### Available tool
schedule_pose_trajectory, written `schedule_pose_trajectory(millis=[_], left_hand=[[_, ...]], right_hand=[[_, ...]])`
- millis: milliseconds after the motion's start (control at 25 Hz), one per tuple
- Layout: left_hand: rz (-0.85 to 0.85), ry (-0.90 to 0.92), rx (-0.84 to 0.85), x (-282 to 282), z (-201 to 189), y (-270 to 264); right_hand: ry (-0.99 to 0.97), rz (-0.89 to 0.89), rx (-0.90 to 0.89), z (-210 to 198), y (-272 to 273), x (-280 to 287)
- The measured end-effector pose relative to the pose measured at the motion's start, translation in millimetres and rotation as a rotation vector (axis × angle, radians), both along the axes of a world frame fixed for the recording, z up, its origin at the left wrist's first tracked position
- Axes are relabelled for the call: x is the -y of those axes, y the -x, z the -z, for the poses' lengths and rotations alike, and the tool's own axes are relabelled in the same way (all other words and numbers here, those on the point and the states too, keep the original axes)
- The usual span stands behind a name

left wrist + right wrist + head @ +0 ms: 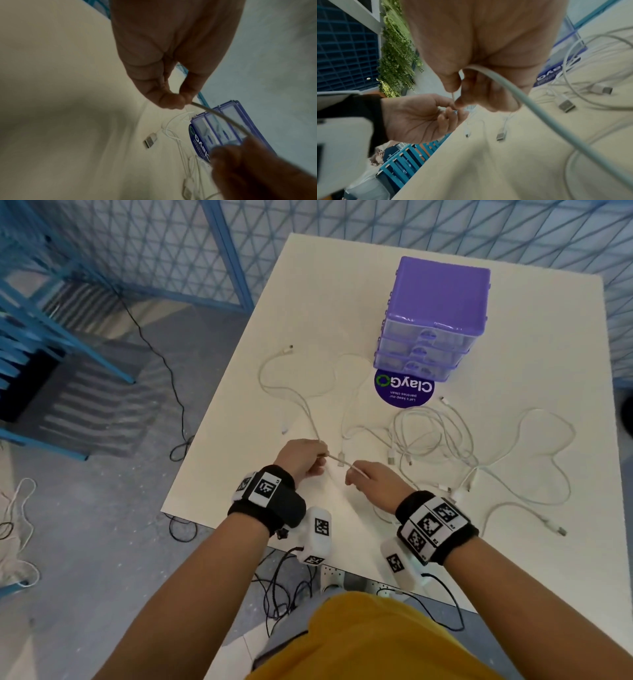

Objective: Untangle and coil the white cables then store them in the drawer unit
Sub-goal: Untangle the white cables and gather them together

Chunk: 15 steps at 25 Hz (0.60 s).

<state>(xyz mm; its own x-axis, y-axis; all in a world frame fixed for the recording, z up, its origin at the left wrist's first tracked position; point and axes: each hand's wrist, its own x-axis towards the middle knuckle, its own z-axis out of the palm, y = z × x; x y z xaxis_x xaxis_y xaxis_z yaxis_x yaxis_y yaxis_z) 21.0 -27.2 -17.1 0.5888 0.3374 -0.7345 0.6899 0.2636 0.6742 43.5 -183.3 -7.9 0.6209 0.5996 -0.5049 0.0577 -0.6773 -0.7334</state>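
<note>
L hand [303, 458] & R hand [371, 477] each pinch one white cable [339, 462], short span taut btwn them over surface [513, 337]. Step: untangling, judged early. Next: free it from the pile [435, 436], coil. Drawer unit [438, 316] shut, beyond.

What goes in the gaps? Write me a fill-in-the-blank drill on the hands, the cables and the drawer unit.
1. The left hand and the right hand both pinch one white ____ between them.
2. The drawer unit is coloured ____.
3. All drawers of the unit are ____.
4. The tangled cables lie on the ____, nearer the right hand.

Missing words: cable; purple; closed; table
</note>
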Motion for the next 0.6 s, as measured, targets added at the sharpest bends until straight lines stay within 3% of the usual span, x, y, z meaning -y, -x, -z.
schedule_pose_trajectory(millis=[40,120,200,320,400,600], left_hand=[[0.066,-0.063,-0.011,2,-3,3],[0.178,-0.358,0.025,5,-8,12],[0.347,-0.578,0.252,11,-10,18],[0.68,-0.534,0.445,23,-13,21],[0.674,-0.518,0.462,24,-11,17],[0.396,-0.551,0.447,15,-14,1]], right_hand=[[-0.015,0.019,0.066,-2,-4,2],[-0.028,-0.011,0.148,-6,-9,6],[-0.02,-0.079,0.19,-8,-11,8],[-0.076,-0.051,0.152,-13,-13,10],[-0.094,0.031,0.1,-16,-13,17],[-0.01,0.17,0.145,-3,-2,67]])
